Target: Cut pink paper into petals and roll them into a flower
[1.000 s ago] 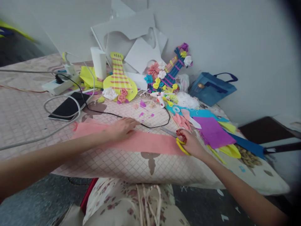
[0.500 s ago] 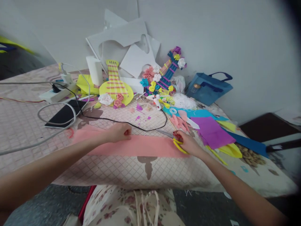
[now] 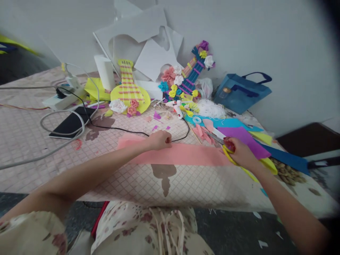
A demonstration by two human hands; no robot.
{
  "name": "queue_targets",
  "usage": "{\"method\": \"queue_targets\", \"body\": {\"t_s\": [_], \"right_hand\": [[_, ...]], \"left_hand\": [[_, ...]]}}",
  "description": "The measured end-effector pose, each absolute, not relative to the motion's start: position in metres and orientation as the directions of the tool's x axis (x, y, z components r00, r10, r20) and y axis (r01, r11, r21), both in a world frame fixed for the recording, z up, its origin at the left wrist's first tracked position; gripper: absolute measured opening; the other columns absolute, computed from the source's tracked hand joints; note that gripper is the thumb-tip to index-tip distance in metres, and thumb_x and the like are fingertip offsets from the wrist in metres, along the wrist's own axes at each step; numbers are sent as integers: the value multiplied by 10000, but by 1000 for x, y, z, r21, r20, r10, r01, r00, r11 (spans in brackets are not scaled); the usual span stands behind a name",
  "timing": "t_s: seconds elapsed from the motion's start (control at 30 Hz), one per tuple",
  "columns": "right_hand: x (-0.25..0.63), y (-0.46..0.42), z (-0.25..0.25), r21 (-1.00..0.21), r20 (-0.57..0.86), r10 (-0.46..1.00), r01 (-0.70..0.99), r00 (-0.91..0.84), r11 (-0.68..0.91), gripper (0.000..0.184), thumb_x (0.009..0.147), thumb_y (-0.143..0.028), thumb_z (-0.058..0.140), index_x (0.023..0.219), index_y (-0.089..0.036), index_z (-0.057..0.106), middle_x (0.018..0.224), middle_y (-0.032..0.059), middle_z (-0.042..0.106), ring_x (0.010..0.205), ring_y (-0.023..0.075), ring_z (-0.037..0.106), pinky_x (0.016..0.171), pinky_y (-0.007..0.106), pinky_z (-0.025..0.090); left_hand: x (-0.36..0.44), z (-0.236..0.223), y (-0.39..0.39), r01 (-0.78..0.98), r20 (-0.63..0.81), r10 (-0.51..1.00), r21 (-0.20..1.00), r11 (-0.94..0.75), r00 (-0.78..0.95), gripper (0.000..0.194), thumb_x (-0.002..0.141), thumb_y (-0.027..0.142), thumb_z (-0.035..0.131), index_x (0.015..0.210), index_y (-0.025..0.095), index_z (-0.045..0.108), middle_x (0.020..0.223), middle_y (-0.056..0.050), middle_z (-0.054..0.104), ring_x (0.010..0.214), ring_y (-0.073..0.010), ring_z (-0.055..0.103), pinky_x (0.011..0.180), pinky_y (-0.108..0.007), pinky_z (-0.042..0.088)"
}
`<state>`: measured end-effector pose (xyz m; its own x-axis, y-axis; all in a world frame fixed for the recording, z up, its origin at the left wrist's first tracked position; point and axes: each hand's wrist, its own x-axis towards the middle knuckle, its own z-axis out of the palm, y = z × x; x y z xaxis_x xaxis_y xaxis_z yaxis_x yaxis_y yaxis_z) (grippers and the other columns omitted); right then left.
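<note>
The left hand (image 3: 161, 140), fingers curled closed, rests on 1 pink paper strip (image 3: 186, 154); the right hand (image 3: 240, 153) grips scissors (image 3: 228, 153) (yellow-handled) at its right end.

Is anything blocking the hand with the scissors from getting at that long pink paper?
Nothing visible does. The right hand, holding the scissors, is at the right end of the pink paper strip. The black cable lies beyond its far side, near the left hand.
</note>
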<state>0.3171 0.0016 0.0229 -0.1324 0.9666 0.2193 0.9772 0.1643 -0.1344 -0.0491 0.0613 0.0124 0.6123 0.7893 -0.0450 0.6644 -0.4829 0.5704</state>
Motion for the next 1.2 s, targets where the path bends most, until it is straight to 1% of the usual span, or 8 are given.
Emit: {"method": "queue_targets", "body": {"t_s": [0.1, 0.27, 0.47, 0.7, 0.8, 0.9, 1.03, 1.2], "right_hand": [[283, -22, 27, -95, 132, 978, 981, -159, 172, 342, 786, -394, 549, 1055, -186, 519, 958, 121, 673, 764, 264, 653, 585, 323, 473], [230, -56, 31, -43, -11, 934, 933, -358, 357, 376, 741, -406, 590, 1034, -190, 502, 1032, 105, 651, 889, 258, 635, 679, 318, 466], [214, -71, 33, -16, -78, 906, 909, -416, 416, 316, 738, -414, 580, 958, -196, 521, 910, 90, 658, 854, 255, 620, 686, 327, 438], [202, -81, 29, 8, -104, 907, 911, -409, 412, 338, 741, -443, 593, 959, -194, 521, 907, 94, 654, 857, 255, 618, 682, 314, 420], [200, -81, 28, 20, -106, 912, 916, -396, 401, 327, 767, -454, 564, 951, -187, 515, 901, 97, 654, 849, 258, 621, 671, 317, 418], [200, -79, 28, 32, -119, 913, 917, -391, 397, 300, 788, -437, 539, 949, -185, 511, 897, 97, 657, 852, 265, 623, 664, 322, 418], [201, -78, 27, 42, -130, 912, 917, -388, 396, 284, 796, -417, 521, 956, -183, 512, 899, 103, 661, 855, 276, 622, 662, 331, 420], [200, -76, 25, 24, -126, 916, 922, -380, 386, 310, 770, -433, 552, 953, -185, 519, 886, 104, 665, 846, 276, 623, 664, 328, 425]], "left_hand": [[-50, 13, 58, 706, -42, 811, 520, -481, 583, 105, 714, 260, 588, 765, 173, 618, 767, -23, 659, 695, -151, 581, 544, -228, 361], [-62, 18, 46, 704, 167, 779, 346, -620, 604, 126, 757, 207, 578, 869, 160, 608, 898, -65, 641, 838, -197, 565, 670, -277, 404], [-80, 13, 34, 576, 129, 709, 493, -652, 693, 91, 787, 201, 529, 835, 161, 596, 828, -49, 623, 722, -152, 551, 623, -256, 404], [-99, 9, 35, 347, 248, 549, 554, -756, 798, 203, 887, 200, 424, 906, 147, 619, 954, -92, 653, 890, -174, 591, 805, -296, 439], [-107, 8, 35, 251, 253, 440, 541, -803, 861, 275, 927, 232, 381, 1042, 167, 623, 1165, -111, 624, 1124, -203, 533, 974, -348, 374], [-113, 5, 34, 245, 210, 398, 516, -821, 893, 332, 939, 236, 366, 1208, 221, 560, 1343, -81, 514, 1283, -201, 408, 1094, -408, 231], [-117, -2, 34, 241, 187, 377, 503, -830, 907, 372, 945, 238, 357, 1290, 248, 495, 1414, -72, 429, 1323, -181, 357, 1131, -427, 113], [-117, -6, 34, 225, 194, 363, 503, -835, 911, 397, 944, 241, 360, 1329, 247, 456, 1416, -83, 423, 1334, -177, 339, 1137, -423, 81]]}}
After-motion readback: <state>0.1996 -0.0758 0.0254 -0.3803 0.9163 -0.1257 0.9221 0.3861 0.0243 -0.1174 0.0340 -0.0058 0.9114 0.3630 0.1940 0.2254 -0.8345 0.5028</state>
